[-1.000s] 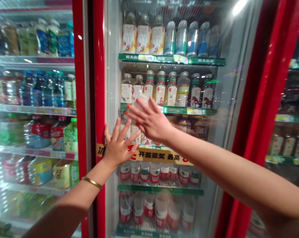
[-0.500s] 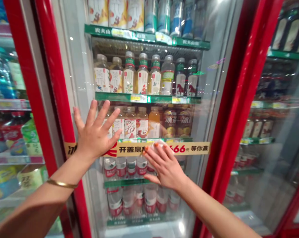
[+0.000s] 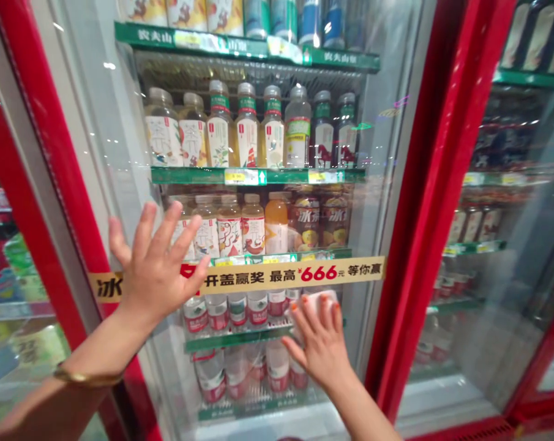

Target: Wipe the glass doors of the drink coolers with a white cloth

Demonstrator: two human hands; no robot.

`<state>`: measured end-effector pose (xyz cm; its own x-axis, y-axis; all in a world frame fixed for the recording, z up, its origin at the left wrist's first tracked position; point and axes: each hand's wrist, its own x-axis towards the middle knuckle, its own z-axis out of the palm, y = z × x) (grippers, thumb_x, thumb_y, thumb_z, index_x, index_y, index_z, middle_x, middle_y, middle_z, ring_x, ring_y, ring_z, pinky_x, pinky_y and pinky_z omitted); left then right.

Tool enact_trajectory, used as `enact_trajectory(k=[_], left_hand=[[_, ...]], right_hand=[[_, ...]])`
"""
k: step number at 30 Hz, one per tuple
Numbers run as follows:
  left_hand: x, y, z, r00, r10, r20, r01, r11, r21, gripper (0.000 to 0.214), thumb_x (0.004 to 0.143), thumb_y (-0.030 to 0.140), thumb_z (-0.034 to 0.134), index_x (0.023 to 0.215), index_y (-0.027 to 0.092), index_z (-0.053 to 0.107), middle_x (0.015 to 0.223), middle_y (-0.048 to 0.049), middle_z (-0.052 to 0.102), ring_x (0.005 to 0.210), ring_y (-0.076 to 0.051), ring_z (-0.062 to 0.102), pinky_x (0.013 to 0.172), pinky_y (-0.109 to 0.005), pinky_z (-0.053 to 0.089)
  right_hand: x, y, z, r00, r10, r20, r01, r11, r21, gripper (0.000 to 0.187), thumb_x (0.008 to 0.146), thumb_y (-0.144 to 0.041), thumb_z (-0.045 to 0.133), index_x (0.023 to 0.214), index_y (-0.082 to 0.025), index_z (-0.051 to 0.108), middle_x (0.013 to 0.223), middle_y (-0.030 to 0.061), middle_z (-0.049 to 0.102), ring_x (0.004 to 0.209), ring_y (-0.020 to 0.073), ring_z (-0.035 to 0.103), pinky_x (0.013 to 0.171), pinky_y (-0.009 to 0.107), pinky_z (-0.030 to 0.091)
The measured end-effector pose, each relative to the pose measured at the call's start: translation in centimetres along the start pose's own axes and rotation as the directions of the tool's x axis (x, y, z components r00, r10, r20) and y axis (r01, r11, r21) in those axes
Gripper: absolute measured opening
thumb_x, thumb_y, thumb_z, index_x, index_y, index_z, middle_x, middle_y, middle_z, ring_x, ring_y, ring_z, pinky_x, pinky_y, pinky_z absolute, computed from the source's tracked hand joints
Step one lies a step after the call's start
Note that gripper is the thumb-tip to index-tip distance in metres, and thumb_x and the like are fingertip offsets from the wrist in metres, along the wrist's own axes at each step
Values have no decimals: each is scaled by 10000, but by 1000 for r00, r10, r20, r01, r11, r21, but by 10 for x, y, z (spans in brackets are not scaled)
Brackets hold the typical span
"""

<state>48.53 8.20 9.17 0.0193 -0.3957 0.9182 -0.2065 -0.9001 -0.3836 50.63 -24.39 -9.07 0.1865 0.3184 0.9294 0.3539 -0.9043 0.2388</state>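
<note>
My left hand (image 3: 155, 269) lies flat on the glass door (image 3: 387, 153) of a drinks fridge, fingers spread, at the left end of a yellow banner strip (image 3: 281, 275). A gold bracelet (image 3: 81, 376) is on that wrist. My right hand (image 3: 320, 346) presses a small white cloth (image 3: 326, 298) against the glass just below the banner, fingers stretched over it. Behind the glass, tea bottles (image 3: 233, 131) stand on a green shelf, and red-labelled water bottles (image 3: 226, 312) fill the lower rows.
Red door frames (image 3: 423, 214) stand on both sides of the glass. Another glass-door fridge (image 3: 510, 184) with bottles is to the right, and a further one with drinks is at the far left (image 3: 5, 269). Light reflections streak the glass.
My right hand has slid the cloth down the glass, from the middle shelf to below the yellow banner. My left hand stays flat on the door. The view has tilted downward.
</note>
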Motion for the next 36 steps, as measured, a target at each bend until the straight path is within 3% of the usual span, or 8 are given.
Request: enact_trajectory(k=[5, 9, 12, 17, 24, 30, 34, 36], left_hand=[[-44, 54, 12, 987, 154, 37, -151, 986, -70, 817, 989, 465, 673, 1727, 406, 326, 1805, 55, 269, 1739, -228, 137, 1438, -608, -9], [-55, 70, 19, 987, 138, 79, -133, 989, -63, 776, 981, 484, 682, 1697, 431, 387, 1770, 34, 354, 1728, -232, 185, 1434, -624, 6], [-56, 66, 20, 985, 150, 90, -145, 988, -62, 820, 948, 457, 740, 1694, 423, 401, 1770, 12, 363, 1726, -252, 183, 1437, -626, -4], [-61, 62, 18, 983, 122, 139, -108, 989, -101, 895, 906, 446, 801, 1692, 482, 375, 1779, 58, 355, 1723, -289, 183, 1444, -623, -52], [-65, 60, 20, 977, 156, 147, -148, 987, -67, 916, 909, 462, 769, 1720, 410, 346, 1796, 30, 314, 1729, -307, 169, 1446, -608, -62], [-67, 61, 20, 980, 111, 164, -93, 989, -114, 903, 914, 473, 779, 1700, 512, 336, 1792, 91, 304, 1728, -296, 162, 1438, -626, -69], [-68, 60, 22, 985, 119, 125, -104, 987, -126, 882, 916, 480, 764, 1700, 482, 361, 1783, 70, 336, 1719, -303, 197, 1443, -581, -69], [-68, 60, 22, 985, 113, 127, -99, 988, -116, 875, 920, 493, 751, 1700, 490, 355, 1779, 71, 344, 1716, -313, 205, 1440, -606, -61]], right_hand=[[-5, -8, 7, 814, 581, -21, -581, 814, -5, 854, 1113, -412, 407, 1779, -173, -71, 1858, 186, -59, 1715, 430, -153, 1263, 864, 234], [-33, -62, 16, 984, 169, 51, -173, 982, 82, 813, 1038, -642, 522, 1759, -337, 304, 1854, -34, 217, 1747, 317, 16, 1424, 595, 118], [-59, -49, 19, 996, 77, 44, -81, 993, 84, 750, 1042, -602, 565, 1732, -395, 358, 1843, -78, 244, 1748, 279, 20, 1438, 534, 30], [-75, -32, 29, 737, 675, 6, -675, 736, 53, 832, 1114, -399, 342, 1774, -154, -101, 1842, 236, -95, 1702, 439, -189, 1211, 948, 164], [-99, -67, 32, 966, 228, 125, -235, 970, 53, 819, 1011, -601, 561, 1757, -430, 271, 1857, -65, 178, 1733, 363, -78, 1347, 776, 234], [-99, -27, 38, 701, 713, 2, -712, 700, 56, 784, 1121, -362, 277, 1773, -175, -116, 1849, 221, -125, 1717, 421, -158, 1223, 933, 169], [-119, -74, 36, 945, 275, 174, -293, 953, 81, 804, 1072, -501, 512, 1786, -317, 192, 1876, 73, 135, 1736, 385, -95, 1342, 790, 144], [-122, -71, 33, 977, 111, 183, -132, 985, 106, 753, 1047, -540, 584, 1741, -438, 309, 1851, -33, 256, 1745, 331, -74, 1390, 709, 77]])
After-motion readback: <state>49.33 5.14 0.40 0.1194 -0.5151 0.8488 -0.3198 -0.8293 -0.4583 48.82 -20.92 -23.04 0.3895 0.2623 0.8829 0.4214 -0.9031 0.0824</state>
